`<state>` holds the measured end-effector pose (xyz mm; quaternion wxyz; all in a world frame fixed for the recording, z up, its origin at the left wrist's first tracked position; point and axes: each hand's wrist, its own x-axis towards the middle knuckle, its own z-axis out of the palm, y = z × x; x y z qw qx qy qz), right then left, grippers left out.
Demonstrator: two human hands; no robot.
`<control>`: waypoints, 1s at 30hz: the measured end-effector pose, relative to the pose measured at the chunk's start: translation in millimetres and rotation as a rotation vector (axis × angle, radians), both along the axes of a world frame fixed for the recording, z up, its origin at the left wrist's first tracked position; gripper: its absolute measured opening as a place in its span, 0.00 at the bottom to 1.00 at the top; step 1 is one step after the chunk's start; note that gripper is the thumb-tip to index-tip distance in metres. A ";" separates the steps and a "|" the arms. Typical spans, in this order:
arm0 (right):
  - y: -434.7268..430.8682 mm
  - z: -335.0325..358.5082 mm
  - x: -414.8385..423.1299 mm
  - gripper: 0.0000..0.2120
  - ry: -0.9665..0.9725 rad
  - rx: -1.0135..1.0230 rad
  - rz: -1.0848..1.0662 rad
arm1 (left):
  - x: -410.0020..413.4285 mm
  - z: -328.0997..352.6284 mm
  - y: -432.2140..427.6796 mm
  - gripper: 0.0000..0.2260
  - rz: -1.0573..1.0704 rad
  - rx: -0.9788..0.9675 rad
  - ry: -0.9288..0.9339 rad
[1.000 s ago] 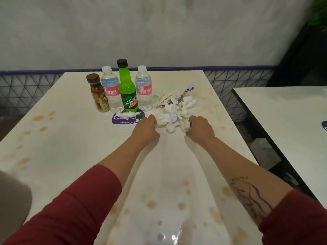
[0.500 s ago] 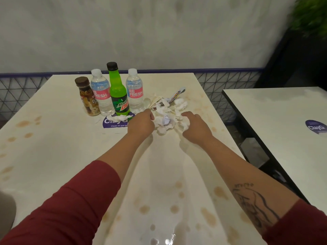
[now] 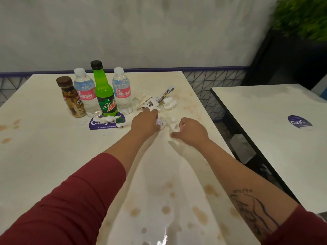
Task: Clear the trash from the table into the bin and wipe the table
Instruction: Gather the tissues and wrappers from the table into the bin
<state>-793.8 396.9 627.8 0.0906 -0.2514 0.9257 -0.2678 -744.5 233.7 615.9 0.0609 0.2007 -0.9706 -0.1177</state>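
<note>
Moved: the left hand has pushed deeper into the crumpled tissues, while the right hand has slid back, so the gap between the hands is wider than half a second ago.
Left hand: knuckles up, fingers curled round a wad of the tissues.
Right hand: loosely curled over scraps, thumb pointing left; whether it truly grips them, cannot tell.
Trash: the tissues lie on the surface between and just beyond the hands, with a wrapper at the heap's far side and more tissue on the purple sticker.
Bottles: four bottles stand upright in a row, left of the heap.
Surface: brown stains near the camera.
</note>
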 end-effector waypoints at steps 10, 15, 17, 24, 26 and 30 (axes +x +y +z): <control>-1.6 0.9 -5.1 0.16 -0.028 -0.125 -0.014 | 11.7 26.4 0.2 0.05 0.055 0.279 0.212; -5.0 1.7 -5.7 0.16 0.005 -0.178 0.046 | 20.8 29.4 -5.2 0.13 0.140 0.518 0.353; -9.0 1.5 -7.7 0.16 0.009 -0.169 0.053 | 26.6 28.3 -6.4 0.13 0.143 0.573 0.368; -20.9 2.0 -2.8 0.16 -0.093 -0.221 0.053 | 44.4 17.3 -12.5 0.13 0.217 0.680 0.281; -20.3 4.1 0.2 0.15 -0.100 -0.237 0.056 | 48.1 16.4 -10.6 0.11 0.246 0.722 0.274; -16.2 5.0 6.1 0.14 -0.146 -0.324 0.045 | 58.0 15.0 0.2 0.04 0.254 0.728 0.239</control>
